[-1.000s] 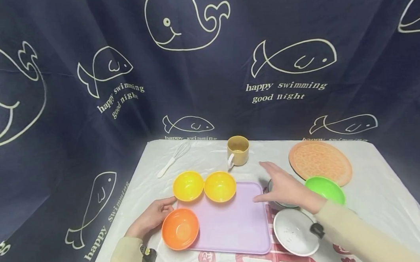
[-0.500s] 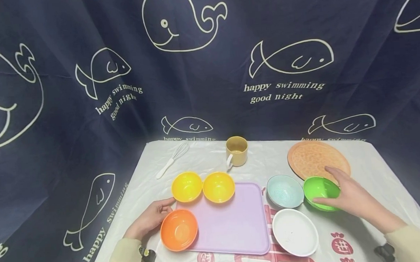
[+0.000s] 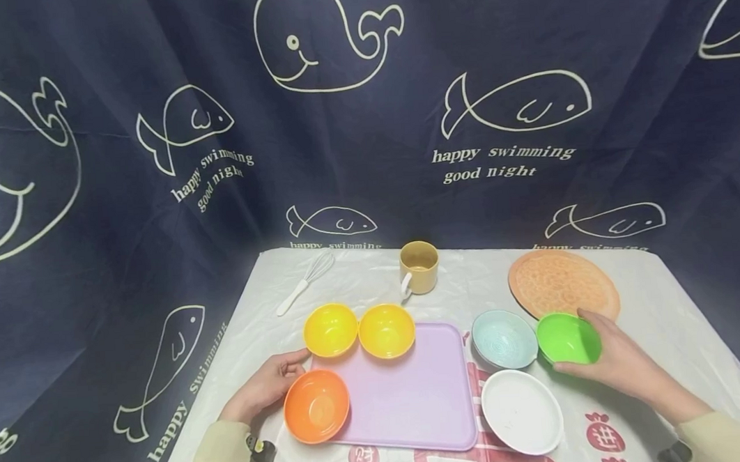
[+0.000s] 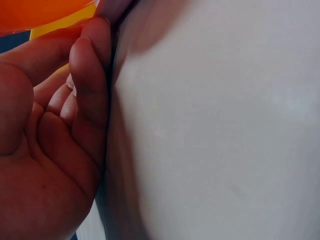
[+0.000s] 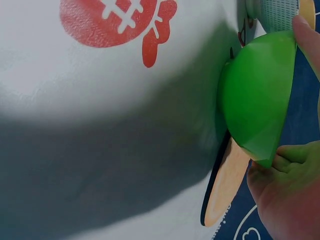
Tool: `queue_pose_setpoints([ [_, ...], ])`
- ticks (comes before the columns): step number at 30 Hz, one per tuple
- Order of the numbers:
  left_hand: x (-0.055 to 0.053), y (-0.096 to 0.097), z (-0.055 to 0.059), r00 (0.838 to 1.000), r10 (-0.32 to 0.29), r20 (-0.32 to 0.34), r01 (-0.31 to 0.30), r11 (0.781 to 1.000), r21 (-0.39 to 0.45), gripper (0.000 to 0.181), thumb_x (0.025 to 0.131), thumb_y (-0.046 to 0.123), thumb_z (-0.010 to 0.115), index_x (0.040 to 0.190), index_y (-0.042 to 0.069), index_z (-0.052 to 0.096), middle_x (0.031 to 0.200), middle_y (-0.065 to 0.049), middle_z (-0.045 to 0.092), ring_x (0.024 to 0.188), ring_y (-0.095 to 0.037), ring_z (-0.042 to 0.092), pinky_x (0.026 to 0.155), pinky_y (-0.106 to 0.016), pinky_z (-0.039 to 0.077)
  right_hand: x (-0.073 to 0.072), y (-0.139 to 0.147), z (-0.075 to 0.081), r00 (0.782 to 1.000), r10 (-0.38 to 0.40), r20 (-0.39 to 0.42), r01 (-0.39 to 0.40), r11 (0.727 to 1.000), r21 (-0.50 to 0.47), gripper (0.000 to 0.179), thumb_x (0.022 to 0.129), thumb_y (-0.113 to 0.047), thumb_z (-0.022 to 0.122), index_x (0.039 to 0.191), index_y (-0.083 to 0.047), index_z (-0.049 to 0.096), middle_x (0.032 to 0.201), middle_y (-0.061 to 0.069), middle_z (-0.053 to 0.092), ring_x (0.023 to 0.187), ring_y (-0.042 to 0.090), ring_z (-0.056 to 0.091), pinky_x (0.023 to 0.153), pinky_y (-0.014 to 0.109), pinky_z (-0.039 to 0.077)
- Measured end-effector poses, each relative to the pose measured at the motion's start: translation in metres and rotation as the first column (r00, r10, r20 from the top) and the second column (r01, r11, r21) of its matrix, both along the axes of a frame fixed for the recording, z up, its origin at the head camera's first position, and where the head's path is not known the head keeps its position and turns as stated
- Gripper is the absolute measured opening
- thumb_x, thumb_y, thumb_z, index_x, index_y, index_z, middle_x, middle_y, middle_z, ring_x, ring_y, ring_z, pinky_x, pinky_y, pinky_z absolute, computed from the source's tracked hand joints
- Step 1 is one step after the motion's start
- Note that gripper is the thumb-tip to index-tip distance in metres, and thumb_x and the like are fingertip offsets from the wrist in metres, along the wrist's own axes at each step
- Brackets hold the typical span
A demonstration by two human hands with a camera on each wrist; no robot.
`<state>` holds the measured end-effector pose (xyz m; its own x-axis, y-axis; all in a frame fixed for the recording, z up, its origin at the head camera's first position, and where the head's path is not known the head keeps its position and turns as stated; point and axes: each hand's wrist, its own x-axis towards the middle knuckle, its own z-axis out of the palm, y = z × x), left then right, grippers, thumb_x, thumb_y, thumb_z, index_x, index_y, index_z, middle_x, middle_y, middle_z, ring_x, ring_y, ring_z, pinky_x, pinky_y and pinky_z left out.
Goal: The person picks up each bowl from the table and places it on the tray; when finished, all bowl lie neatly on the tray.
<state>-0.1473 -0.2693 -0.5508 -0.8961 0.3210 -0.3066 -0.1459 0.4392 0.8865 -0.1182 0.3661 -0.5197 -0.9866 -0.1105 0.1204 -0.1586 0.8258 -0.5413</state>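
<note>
My right hand point(image 3: 624, 361) grips the green bowl point(image 3: 567, 336) at its rim, thumb on the near side and fingers on the far side. In the right wrist view the green bowl point(image 5: 257, 95) stands side-on between thumb and fingers. At the left edge of the lilac tray point(image 3: 410, 389), my left hand point(image 3: 268, 386) pinches the rim with bent fingers. Close by are an orange bowl point(image 3: 316, 406), overlapping the tray's near left corner, and two yellow bowls point(image 3: 330, 329) along its far edge. In the left wrist view the orange bowl point(image 4: 40, 12) hangs over the fingers.
A pale blue bowl point(image 3: 504, 339) and a white bowl point(image 3: 522, 411) stand right of the tray. Farther back lie a whisk point(image 3: 306, 283), a mustard mug point(image 3: 418, 267) and a round orange-brown board point(image 3: 564, 283). A dark blue curtain point(image 3: 353, 148) rises behind the table.
My right hand has moved right from above the blue bowl to the green bowl, and its fingers have closed on the rim. The left hand stays at the tray's edge.
</note>
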Motion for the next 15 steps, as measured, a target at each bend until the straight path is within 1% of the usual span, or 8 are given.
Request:
queue_pose_setpoints([
  [4, -0.0003, 0.0002, -0.0001, 1.000, -0.014, 0.008, 0.014, 0.999, 0.032, 0.065, 0.093, 0.011, 0.073, 0.154, 0.002, 0.050, 0.078, -0.005, 0.067, 0.069, -0.016, 0.059, 0.082, -0.029, 0.050, 0.0009, -0.0007, -0.0015, 1.000, -0.003, 0.013, 0.003, 1.000, 0.013, 0.130, 0.067, -0.045, 0.097, 0.153, 0.020, 0.025, 0.145, 0.048, 0.034, 0.124, 0.067, 0.041, 0.094, 0.080, 0.033],
  [8, 0.0000, -0.0003, 0.0001, 1.000, -0.027, -0.006, 0.027, 0.998, 0.050, 0.065, 0.094, 0.009, 0.072, 0.153, -0.001, 0.048, 0.079, -0.006, 0.067, 0.068, -0.015, 0.058, 0.075, -0.026, 0.051, 0.0022, -0.0017, -0.0012, 1.000, 0.003, 0.015, -0.003, 1.000, 0.022, 0.130, 0.066, -0.046, 0.098, 0.152, 0.021, 0.026, 0.144, 0.049, 0.035, 0.123, 0.067, 0.042, 0.094, 0.079, 0.034],
  [11, 0.0000, -0.0009, 0.0001, 0.999, -0.033, -0.012, 0.034, 0.998, 0.054, 0.064, 0.094, 0.008, 0.071, 0.154, -0.001, 0.048, 0.078, -0.006, 0.067, 0.067, -0.014, 0.058, 0.074, -0.026, 0.050, 0.0026, -0.0028, -0.0004, 1.000, 0.013, 0.012, -0.013, 1.000, 0.019, 0.130, 0.065, -0.046, 0.098, 0.151, 0.021, 0.028, 0.142, 0.048, 0.037, 0.122, 0.066, 0.043, 0.094, 0.079, 0.035],
  [15, -0.0002, -0.0012, 0.0003, 0.999, -0.033, -0.012, 0.034, 0.998, 0.049, 0.064, 0.095, 0.009, 0.071, 0.154, 0.001, 0.049, 0.078, -0.005, 0.067, 0.068, -0.015, 0.058, 0.079, -0.026, 0.050, 0.0016, -0.0039, 0.0001, 1.000, 0.023, 0.015, -0.023, 1.000, 0.016, 0.129, 0.064, -0.046, 0.099, 0.150, 0.021, 0.029, 0.140, 0.048, 0.039, 0.121, 0.065, 0.045, 0.094, 0.078, 0.036],
])
